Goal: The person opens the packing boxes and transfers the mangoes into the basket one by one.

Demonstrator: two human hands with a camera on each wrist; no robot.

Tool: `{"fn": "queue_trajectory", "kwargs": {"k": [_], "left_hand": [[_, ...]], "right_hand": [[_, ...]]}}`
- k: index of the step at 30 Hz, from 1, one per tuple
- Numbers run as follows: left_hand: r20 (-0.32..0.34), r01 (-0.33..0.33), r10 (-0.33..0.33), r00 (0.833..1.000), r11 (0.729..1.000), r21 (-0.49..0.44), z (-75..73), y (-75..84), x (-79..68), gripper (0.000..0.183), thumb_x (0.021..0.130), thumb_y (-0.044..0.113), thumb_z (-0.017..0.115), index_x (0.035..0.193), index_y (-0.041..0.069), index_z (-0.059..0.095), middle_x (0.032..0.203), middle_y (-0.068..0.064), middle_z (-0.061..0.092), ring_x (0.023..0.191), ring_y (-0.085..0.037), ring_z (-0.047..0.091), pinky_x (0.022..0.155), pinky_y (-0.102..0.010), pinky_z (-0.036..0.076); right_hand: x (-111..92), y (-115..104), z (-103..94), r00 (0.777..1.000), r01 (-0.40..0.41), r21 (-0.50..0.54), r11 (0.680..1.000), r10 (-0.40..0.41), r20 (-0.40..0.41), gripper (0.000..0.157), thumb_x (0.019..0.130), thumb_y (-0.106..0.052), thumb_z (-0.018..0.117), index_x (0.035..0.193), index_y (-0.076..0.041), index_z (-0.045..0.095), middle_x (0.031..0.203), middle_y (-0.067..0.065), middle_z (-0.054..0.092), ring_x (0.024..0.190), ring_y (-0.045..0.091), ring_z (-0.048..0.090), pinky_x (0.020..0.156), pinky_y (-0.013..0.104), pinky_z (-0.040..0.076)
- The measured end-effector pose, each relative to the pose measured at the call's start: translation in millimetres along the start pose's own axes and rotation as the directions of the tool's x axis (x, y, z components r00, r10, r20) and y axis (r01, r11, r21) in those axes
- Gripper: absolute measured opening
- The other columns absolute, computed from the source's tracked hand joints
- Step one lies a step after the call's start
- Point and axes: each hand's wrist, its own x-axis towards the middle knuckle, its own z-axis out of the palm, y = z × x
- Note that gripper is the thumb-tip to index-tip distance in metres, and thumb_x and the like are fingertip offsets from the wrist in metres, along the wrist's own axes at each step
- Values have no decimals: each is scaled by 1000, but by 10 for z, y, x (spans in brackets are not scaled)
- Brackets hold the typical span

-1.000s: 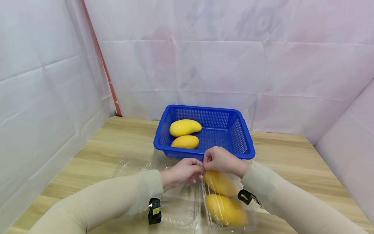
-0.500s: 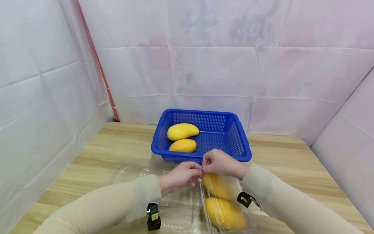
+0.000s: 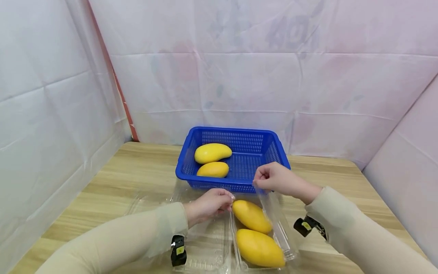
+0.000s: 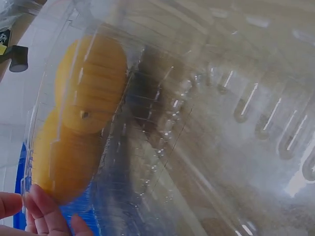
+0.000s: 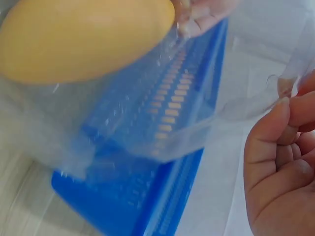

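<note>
Two yellow mangoes (image 3: 260, 248) lie one in front of the other in a clear plastic box (image 3: 234, 238). My left hand (image 3: 210, 205) pinches the far left corner of this box; its thumb and fingertips (image 4: 43, 209) meet around the rim in the left wrist view. With thumb and forefinger, my right hand (image 3: 282, 182) pinches the raised edge of the box's clear lid (image 3: 275, 220), which tilts up to the right of the mangoes. In the right wrist view the lid's thin edge stretches away from the pinching fingers (image 5: 268, 128).
A blue mesh basket (image 3: 181, 167) stands behind the box, with two more mangoes (image 3: 213, 153) at its left side. Further clear plastic packaging (image 3: 205, 249) lies flat to the left, partly under my left arm. Cloth walls (image 3: 246, 83) rise behind and beside the wooden table (image 3: 102, 190).
My right hand has moved right and slightly up, lifting the lid's edge off the mangoes. The left hand stays at the corner. The hands, close together before, are now apart.
</note>
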Motion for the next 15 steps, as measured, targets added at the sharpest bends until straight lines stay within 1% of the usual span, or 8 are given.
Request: {"fn": "queue_trajectory", "kwargs": {"k": [2, 7, 11, 13, 15], "left_hand": [[-11, 6, -6, 1000, 1000, 14, 9, 2, 12, 17, 80, 15, 54, 91, 2, 55, 75, -4, 57, 68, -15, 52, 61, -30, 41], [-22, 10, -9, 1000, 999, 44, 31, 16, 24, 26, 74, 8, 59, 98, 1, 50, 86, -6, 51, 78, -16, 50, 68, -37, 44], [-38, 10, -9, 999, 1000, 27, 48, 30, 26, 26, 74, 3, 57, 99, 0, 49, 84, -7, 48, 78, -17, 49, 66, -37, 45], [-48, 4, -3, 999, 1000, 13, 59, 36, 23, 27, 75, 1, 56, 101, 0, 48, 82, -7, 48, 76, -17, 49, 64, -36, 46], [-58, -9, 8, 998, 1000, -7, 70, 35, 25, 31, 75, -1, 55, 105, -1, 46, 81, -8, 49, 74, -17, 50, 62, -36, 47]], "right_hand": [[-30, 77, -65, 1000, -7, 11, 1000, 8, -16, 15, 77, -18, 60, 69, -6, 56, 58, 1, 50, 52, 14, 46, 50, 29, 43], [-181, 136, -266, 998, -49, 36, 998, 50, -31, 13, 79, -16, 56, 74, -4, 55, 63, 5, 51, 56, 14, 46, 53, 28, 42], [-322, 201, -433, 996, -82, 37, 996, 83, -32, 17, 82, -18, 54, 81, -1, 55, 70, 9, 54, 61, 17, 48, 57, 28, 43], [-397, 241, -510, 994, -102, 29, 994, 103, -39, 21, 82, -21, 54, 83, 1, 55, 71, 9, 53, 60, 16, 48, 57, 28, 43], [-472, 283, -580, 992, -117, 18, 993, 118, -45, 22, 83, -21, 53, 84, 1, 54, 71, 7, 52, 60, 14, 46, 57, 28, 42]]}}
